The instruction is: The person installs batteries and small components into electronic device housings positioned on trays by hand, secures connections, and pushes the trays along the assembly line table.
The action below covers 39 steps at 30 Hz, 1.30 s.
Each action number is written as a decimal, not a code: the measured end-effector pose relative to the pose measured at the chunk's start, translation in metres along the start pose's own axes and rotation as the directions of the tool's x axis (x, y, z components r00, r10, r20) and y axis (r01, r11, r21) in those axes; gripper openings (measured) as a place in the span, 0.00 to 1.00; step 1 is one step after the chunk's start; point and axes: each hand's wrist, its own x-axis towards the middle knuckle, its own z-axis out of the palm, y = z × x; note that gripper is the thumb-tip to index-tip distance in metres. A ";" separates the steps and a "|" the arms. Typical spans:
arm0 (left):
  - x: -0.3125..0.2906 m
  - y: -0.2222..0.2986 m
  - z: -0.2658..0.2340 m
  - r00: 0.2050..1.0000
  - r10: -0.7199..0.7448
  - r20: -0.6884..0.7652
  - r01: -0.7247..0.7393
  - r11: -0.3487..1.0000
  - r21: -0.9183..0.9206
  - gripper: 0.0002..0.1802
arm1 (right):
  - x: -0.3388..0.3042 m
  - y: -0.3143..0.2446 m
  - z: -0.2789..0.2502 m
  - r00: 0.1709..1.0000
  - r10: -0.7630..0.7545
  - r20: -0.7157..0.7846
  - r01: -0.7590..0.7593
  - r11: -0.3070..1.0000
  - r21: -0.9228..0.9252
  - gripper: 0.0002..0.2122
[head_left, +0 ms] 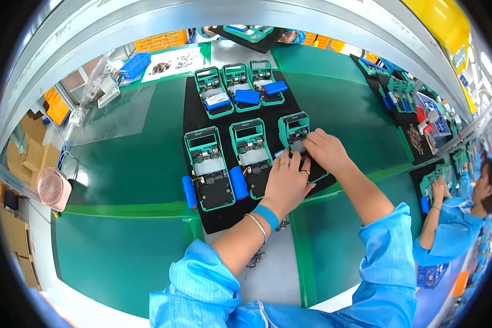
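A green-and-black device housing [294, 124], open with its inner parts showing, lies at the front right of a black mat [224, 217]. My left hand [286, 180] is closed over its lower left part, fingers bent down onto it. From the right, my right hand [327, 150] reaches in with its fingertips pressed together at the middle of the same housing. Whatever small part sits under those fingertips is hidden. Beside my left hand is another open housing [250, 150], with a blue battery pack [238, 182] next to it.
Another front housing [209, 167] has a blue battery [189, 192] at its left. Three more housings stand behind, with batteries on them. Small dark parts [255, 259] lie near my left forearm. A pink fan [53, 188] stands left; a co-worker [454, 213] sits right.
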 end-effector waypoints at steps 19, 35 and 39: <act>0.006 0.002 -0.001 0.999 0.014 0.031 -0.015 0.999 0.042 0.33 | 0.016 0.016 -0.015 0.996 -0.061 0.063 0.066 0.995 -0.079 0.07; -0.079 -0.034 -0.119 0.986 -0.112 -0.120 0.078 0.964 -0.255 0.33 | -0.024 -0.035 -0.019 0.640 0.749 0.171 -0.760 0.584 0.286 0.12; -0.150 -0.076 -0.144 0.855 -0.500 -0.138 0.408 0.812 -0.416 0.28 | -0.022 -0.033 -0.007 0.618 0.782 0.080 -0.758 0.567 0.322 0.11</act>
